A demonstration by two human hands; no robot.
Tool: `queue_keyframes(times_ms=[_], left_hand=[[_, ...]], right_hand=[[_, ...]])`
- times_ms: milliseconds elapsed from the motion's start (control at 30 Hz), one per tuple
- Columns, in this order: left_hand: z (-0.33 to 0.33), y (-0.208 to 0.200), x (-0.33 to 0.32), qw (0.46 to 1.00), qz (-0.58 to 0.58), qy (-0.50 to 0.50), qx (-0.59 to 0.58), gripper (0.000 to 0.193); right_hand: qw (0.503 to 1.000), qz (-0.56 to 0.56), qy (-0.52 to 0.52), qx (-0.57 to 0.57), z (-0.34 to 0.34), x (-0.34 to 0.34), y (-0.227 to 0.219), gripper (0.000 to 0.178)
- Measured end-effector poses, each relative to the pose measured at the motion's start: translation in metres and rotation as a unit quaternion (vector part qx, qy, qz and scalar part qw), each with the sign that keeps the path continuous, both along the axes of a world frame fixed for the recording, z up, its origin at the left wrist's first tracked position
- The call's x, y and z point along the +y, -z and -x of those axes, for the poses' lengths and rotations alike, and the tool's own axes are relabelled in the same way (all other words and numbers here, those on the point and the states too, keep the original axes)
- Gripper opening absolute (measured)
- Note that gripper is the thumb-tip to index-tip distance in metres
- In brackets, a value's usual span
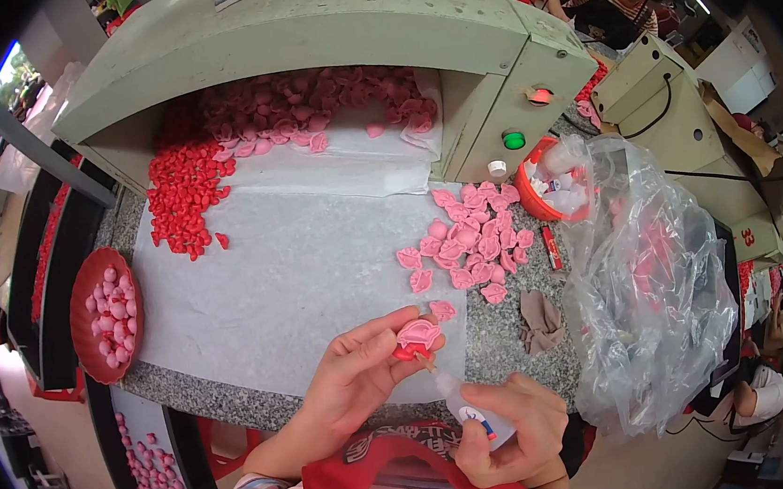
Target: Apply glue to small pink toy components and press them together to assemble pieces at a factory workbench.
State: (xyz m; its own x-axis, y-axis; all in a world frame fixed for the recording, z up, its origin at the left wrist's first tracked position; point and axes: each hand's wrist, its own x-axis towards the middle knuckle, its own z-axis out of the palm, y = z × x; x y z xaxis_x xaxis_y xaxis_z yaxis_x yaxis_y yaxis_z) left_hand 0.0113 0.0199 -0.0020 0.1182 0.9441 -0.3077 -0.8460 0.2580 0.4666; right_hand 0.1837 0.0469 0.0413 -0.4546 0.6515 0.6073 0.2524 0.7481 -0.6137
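Between the fingertips of my left hand is a small pink moulded piece, with a glossy red piece against its lower side. My right hand is wrapped round a small whitish squeeze bottle, tilted so that its thin nozzle meets or nearly meets the red piece. One loose pink piece lies just beyond my left fingertips. A pile of similar pink pieces spreads to the right on the white paper and the speckled worktop.
A pale green box-shaped machine stands at the back, red pieces and pink pieces heaped in its opening. At left is a red bowl of pink balls. An orange tub, a cloth and a clear plastic bag sit at right.
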Motion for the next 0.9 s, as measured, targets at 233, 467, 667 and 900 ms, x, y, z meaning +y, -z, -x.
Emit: queue_keyframes(times_ms=[233,467,667,900], left_hand=[[-0.0005,-0.0004,0.0003,1.000,0.003,0.007,-0.006,0.041],[-0.0003,0.0017,-0.0001,1.000,0.005,0.007,-0.013,0.042],[-0.0007,0.0017,0.0004,1.000,0.006,0.015,-0.018,0.042],[-0.0004,0.0022,0.0003,1.000,0.002,0.018,-0.020,0.042]], right_hand=[[1.000,-0.011,-0.002,0.003,0.0002,0.0023,0.0027,0.029],[1.000,-0.010,-0.010,0.002,0.0001,0.0027,0.0023,0.030],[1.000,-0.002,-0.008,-0.003,-0.0012,0.0024,0.0013,0.031],[1.000,-0.006,-0.007,0.004,0.0003,0.0032,0.0021,0.031]])
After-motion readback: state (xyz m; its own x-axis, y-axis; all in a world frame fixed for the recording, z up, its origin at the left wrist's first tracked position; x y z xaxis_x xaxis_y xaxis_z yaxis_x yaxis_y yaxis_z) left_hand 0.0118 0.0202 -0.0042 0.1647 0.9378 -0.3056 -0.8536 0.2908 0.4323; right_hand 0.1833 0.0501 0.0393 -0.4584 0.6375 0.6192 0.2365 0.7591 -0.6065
